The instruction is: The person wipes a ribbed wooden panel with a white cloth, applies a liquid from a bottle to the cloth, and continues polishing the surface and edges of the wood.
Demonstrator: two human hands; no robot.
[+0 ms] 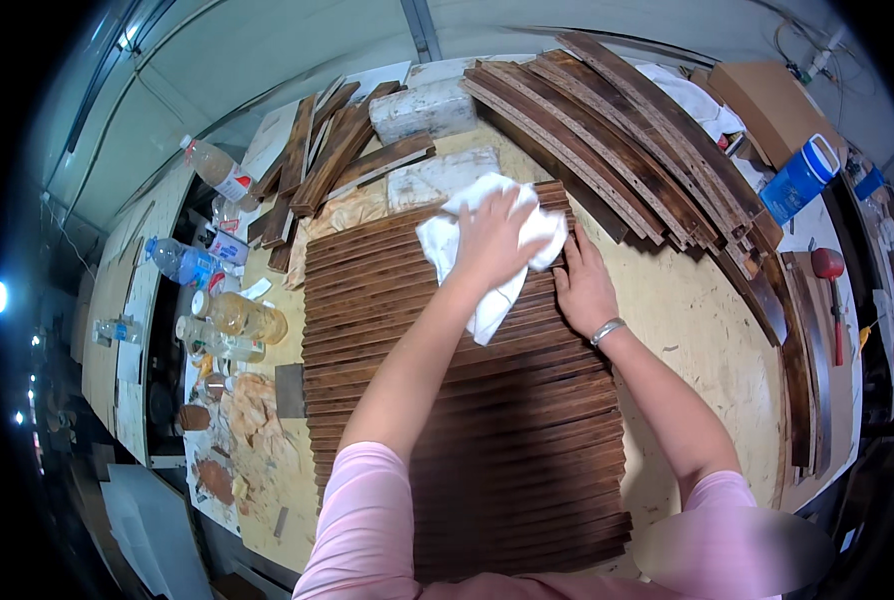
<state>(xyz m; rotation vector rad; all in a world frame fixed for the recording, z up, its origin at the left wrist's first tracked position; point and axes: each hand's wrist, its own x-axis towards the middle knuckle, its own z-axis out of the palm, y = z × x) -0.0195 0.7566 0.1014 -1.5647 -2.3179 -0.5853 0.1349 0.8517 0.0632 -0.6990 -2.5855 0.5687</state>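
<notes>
One cloth, two hands on the slats.
Left hand (490,240) grips the white cloth (487,250); right hand (584,285) lies flat, empty, on dark slats (467,400).

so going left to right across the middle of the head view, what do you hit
plastic bottles → row of dark wooden slats → left hand pressing a white cloth on the slats → right hand flat on the slats' edge → bare plywood tabletop → red-headed mallet
</notes>
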